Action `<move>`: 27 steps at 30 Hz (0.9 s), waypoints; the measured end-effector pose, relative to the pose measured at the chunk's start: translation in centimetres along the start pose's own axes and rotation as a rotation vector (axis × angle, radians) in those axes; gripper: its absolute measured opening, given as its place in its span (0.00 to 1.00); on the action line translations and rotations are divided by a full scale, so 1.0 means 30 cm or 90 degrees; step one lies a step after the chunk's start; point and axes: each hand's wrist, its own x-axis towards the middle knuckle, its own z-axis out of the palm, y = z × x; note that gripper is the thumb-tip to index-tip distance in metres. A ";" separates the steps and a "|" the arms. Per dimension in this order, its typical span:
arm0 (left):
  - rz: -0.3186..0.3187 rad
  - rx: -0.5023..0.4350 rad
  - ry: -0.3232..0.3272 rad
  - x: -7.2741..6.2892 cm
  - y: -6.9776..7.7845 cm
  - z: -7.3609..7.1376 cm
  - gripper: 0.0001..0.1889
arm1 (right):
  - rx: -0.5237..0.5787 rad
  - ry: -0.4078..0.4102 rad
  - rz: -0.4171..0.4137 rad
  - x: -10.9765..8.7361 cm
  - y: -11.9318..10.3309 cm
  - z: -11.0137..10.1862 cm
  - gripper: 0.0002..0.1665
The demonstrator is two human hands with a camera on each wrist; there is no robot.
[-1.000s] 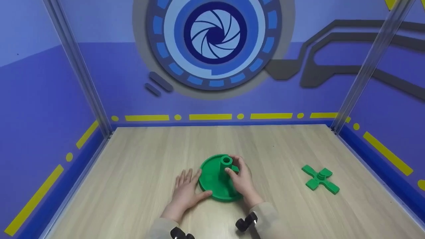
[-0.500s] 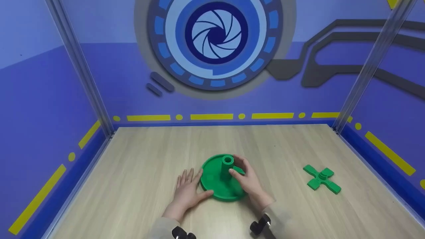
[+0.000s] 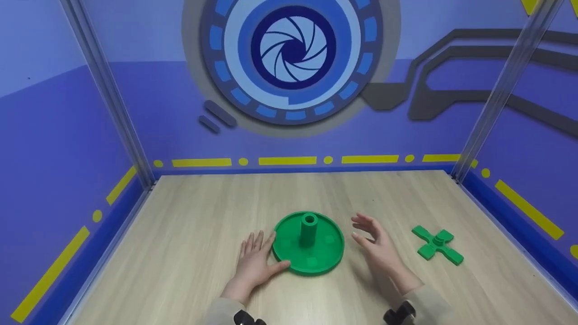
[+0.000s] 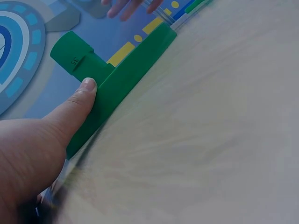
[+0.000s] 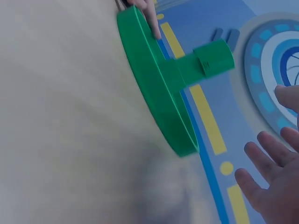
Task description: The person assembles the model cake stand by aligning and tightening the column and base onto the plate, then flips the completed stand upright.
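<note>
A round green tray (image 3: 289,257) with a low rim lies flat on the wooden table, and a hollow green post (image 3: 309,232) stands upright near its middle. My left hand (image 3: 254,265) rests at the tray's left side, fingers straight and spread, with the thumb (image 4: 84,95) over the near rim. To the right of the tray, apart from it, my right hand (image 3: 381,253) is raised with relaxed fingers and nothing held. The right wrist view shows its spread fingers, with the tray and post beyond. The number 35 shows on the post in the left wrist view.
A green cross-shaped piece (image 3: 438,244) with a short peg at its centre lies on the table (image 3: 203,212) to the right of my right hand. Blue printed panels (image 3: 149,113) with metal corner posts enclose the back and sides.
My right hand has let go of the post and moved right, off the tray. The left hand, tray and cross-shaped piece stay where they were.
</note>
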 end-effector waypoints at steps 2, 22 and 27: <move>0.002 0.003 0.001 0.001 0.000 0.001 0.52 | -0.021 0.004 -0.005 -0.016 0.007 -0.044 0.31; -0.006 0.003 0.003 -0.009 -0.003 0.005 0.53 | -0.267 0.110 0.040 -0.116 0.052 -0.474 0.41; -0.010 0.004 -0.002 -0.008 -0.004 0.003 0.53 | -0.256 0.143 0.093 -0.129 0.091 -0.564 0.46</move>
